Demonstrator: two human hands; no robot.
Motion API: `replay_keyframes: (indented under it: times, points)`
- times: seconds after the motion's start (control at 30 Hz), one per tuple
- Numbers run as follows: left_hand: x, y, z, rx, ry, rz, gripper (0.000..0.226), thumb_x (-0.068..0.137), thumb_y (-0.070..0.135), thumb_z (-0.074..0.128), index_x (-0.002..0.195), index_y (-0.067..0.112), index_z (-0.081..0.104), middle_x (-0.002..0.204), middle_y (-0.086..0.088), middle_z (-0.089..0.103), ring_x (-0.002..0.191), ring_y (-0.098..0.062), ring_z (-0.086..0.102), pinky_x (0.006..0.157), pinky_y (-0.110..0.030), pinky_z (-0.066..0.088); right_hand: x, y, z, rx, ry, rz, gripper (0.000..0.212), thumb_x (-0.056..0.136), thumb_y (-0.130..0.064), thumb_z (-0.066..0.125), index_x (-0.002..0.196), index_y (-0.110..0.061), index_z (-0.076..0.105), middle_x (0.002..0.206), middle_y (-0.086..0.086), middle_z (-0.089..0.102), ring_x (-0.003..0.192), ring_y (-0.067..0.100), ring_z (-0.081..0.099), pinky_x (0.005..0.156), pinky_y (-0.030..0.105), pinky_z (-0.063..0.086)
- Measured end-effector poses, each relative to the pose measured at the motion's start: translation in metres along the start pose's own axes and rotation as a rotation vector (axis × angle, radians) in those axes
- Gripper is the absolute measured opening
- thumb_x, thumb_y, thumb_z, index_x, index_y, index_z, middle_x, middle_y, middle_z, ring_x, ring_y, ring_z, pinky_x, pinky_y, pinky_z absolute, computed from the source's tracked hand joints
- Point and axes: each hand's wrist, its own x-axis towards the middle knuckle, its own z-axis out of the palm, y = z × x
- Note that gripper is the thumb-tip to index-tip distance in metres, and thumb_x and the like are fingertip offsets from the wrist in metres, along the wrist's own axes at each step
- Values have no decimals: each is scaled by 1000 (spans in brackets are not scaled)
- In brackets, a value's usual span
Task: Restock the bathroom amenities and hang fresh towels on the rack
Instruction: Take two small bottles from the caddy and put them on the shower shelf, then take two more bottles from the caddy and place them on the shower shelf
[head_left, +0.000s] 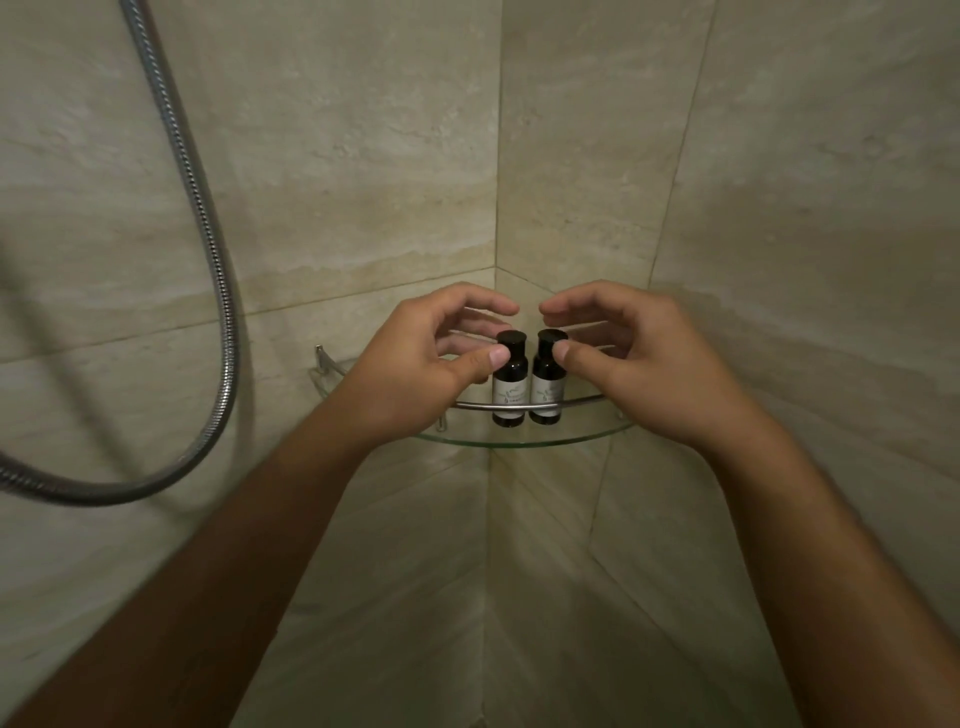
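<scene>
- I'm on the amenities step: the left bottle (509, 382) and right bottle (546, 382) stand upright, side by side, on the shelf (519, 443), just behind its rail (467, 404).
- My left hand (410, 369) pinches the left cap and my right hand (639, 364) the right cap, with fingers (483, 301) curled round behind.
- Next, I judge: release both gently so neither tips. The towels are still to do.

Glass shelf (524, 445) boxed into corner
Walls (363, 208) behind it, rail (475, 405) across its front, bottles (510, 384) mid-shelf; open above.
</scene>
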Motion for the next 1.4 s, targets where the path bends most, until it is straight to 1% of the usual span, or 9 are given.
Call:
replay_keyframes:
  times: [0.17, 0.4, 0.57, 0.8, 0.9, 1.03, 1.13, 1.33, 1.4]
  points:
    - [1, 18, -6, 103, 92, 67, 25, 90, 16, 73, 111, 28, 68, 109, 9, 72, 103, 1, 67, 92, -22, 55, -7, -15, -10, -62, 20, 7, 26, 92, -12, 71, 106, -34, 70, 114, -12, 70, 101, 4, 69, 90, 34, 59]
    - [7, 50, -5, 296, 74, 305, 14, 91, 29, 71, 104, 32, 71, 103, 20, 69, 103, 4, 63, 92, -28, 55, -41, -58, -25, -427, 144, 62, 20, 92, -23, 70, 105, -38, 69, 104, -22, 68, 98, -2, 66, 88, 33, 58]
    - [-3, 65, 18, 292, -34, 523, 13, 89, 27, 71, 102, 25, 72, 101, 12, 70, 97, -3, 62, 89, -28, 51, -94, -94, -30, -765, 241, 213, 22, 92, -26, 66, 113, -32, 70, 109, -18, 70, 99, 2, 66, 88, 35, 57]
    - [-45, 109, 97, 139, -377, 728, 11, 89, 30, 71, 99, 26, 71, 95, 8, 70, 90, -11, 64, 84, -37, 54, -212, -147, -47, -1003, 368, 579, 24, 93, -30, 65, 116, -33, 69, 109, -16, 70, 97, 3, 66, 80, 24, 52]
    - [-79, 140, 140, 46, -542, 789, 10, 88, 29, 71, 98, 26, 71, 95, 10, 70, 90, -10, 65, 84, -35, 54, -275, -175, -56, -1070, 445, 739, 23, 93, -28, 65, 115, -31, 71, 107, -13, 71, 96, 6, 66, 75, 23, 48]
    - [-139, 198, 199, -95, -710, 907, 9, 88, 29, 72, 97, 28, 70, 91, 12, 71, 87, -5, 66, 80, -30, 54, -372, -223, -65, -1131, 571, 964, 23, 93, -30, 64, 114, -31, 71, 107, -13, 72, 96, 7, 67, 78, 25, 52]
    - [-202, 252, 242, -208, -837, 1012, 10, 88, 29, 72, 97, 26, 71, 89, 11, 72, 86, -5, 68, 79, -30, 55, -452, -266, -67, -1178, 661, 1132, 23, 93, -32, 63, 116, -32, 70, 108, -13, 72, 95, 5, 67, 78, 23, 50]
    - [-378, 365, 308, -385, -1100, 1247, 11, 89, 30, 71, 99, 25, 71, 87, 12, 71, 82, 1, 66, 74, -18, 53, -624, -367, -42, -1234, 873, 1449, 23, 92, -34, 64, 114, -31, 70, 104, -11, 73, 98, 9, 68, 91, 35, 54]
    - [-442, 398, 322, -448, -1182, 1304, 10, 89, 30, 72, 98, 26, 71, 84, 12, 71, 79, 2, 66, 72, -21, 54, -680, -400, -29, -1228, 948, 1529, 22, 91, -35, 65, 113, -31, 70, 102, -12, 73, 98, 9, 68, 90, 36, 54]
